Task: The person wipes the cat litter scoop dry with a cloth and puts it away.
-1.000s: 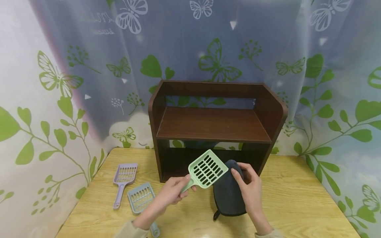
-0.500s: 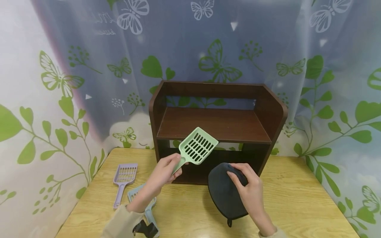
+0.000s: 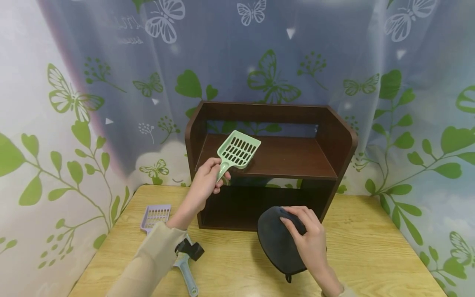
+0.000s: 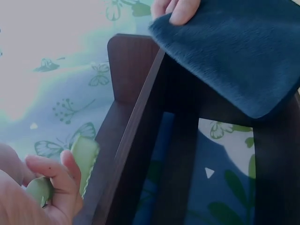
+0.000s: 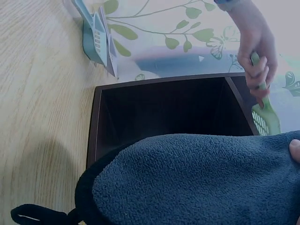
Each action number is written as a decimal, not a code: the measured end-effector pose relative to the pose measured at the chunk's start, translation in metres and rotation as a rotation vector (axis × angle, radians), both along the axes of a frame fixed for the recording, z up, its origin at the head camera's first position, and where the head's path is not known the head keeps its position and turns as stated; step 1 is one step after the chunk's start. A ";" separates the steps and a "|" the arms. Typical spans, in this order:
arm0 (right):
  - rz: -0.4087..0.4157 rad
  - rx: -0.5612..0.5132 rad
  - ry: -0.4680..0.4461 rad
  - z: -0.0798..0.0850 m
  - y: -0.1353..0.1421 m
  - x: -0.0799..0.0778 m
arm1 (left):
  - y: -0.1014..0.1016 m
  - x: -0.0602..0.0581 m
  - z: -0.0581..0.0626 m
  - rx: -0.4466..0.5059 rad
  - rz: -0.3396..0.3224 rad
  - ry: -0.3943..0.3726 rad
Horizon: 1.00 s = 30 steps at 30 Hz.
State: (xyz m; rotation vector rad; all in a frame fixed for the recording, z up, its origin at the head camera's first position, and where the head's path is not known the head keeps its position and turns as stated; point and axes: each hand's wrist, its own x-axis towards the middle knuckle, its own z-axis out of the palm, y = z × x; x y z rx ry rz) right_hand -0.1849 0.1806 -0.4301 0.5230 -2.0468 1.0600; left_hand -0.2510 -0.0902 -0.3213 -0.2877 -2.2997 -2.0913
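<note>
My left hand (image 3: 205, 179) grips the handle of a light green slotted litter scoop (image 3: 238, 153), held in the air in front of the upper shelf of a dark brown desktop shelf (image 3: 285, 156). In the right wrist view, the scoop (image 5: 266, 117) is by the shelf's far side. My right hand (image 3: 311, 237) pinches the top edge of a dark blue plush mitt-like cloth (image 3: 278, 239), with black edging and a hanging loop. It hangs in front of the lower compartment. In the left wrist view, the plush cloth (image 4: 239, 56) partly covers the shelf.
A purple litter scoop (image 3: 157, 214) and a light blue one (image 3: 188, 276) lie on the wooden table (image 3: 363, 247) at left, partly hidden by the left sleeve. A black wrist mount (image 3: 191, 249) hangs below that sleeve. A patterned curtain (image 3: 237, 62) surrounds the table.
The left hand has raised the green scoop up and leftward, away from the plush cloth. The right hand has turned the cloth slightly and shifted it left, still pinching it.
</note>
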 end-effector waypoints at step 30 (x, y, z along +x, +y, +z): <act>0.013 -0.007 -0.070 -0.004 -0.001 0.008 | 0.004 -0.069 0.022 -0.089 -0.017 -0.115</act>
